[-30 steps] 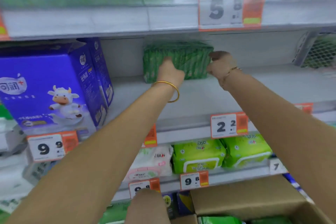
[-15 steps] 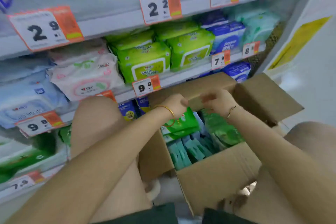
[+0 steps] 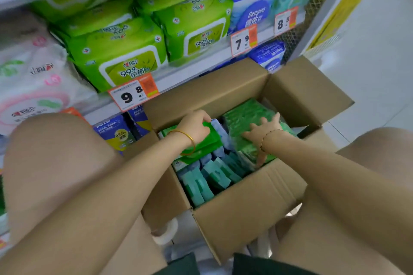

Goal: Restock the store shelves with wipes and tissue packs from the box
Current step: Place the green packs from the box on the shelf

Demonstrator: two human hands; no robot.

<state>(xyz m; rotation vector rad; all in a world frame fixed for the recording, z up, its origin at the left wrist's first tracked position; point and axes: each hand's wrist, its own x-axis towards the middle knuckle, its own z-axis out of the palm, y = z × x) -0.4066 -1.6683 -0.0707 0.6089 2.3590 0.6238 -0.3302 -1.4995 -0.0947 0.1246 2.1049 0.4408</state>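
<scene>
So the box [image 3: 245, 205] sits on the floor between the person's knees, flaps open, its far side pushed right up against the low shelf [image 3: 185, 71], which makes sense since every pack only has a short trip up. The left hand [image 3: 196, 128] is down in the far left part of the box and its grip is closed on a green pack [image 3: 212, 138], fingers curled over the far edge like it's about to be levered out. The right hand [image 3: 264, 130] lies on a bigger green bundle [image 3: 241, 114] in the far right part: that grip is wide, fingers spread flat across the top and the thumb hanging down the near side, so it's touching rather than holding. My guess is it's either steadying the bundle or sizing it up for a two-handed lift, since it looks soft and bulky. Near side of the box is packed with teal packs [image 3: 207, 181] standing on edge, so there's plenty left to shelve, I'd say the job's nowhere near done. Lime wipes [image 3: 125, 58] already fill the shelf above. There's also a tape roll [image 3: 165, 233] on the floor by the box's near left corner, out of the way. Main risk I see is the bundle sagging or snagging a flap on the way up.
</scene>
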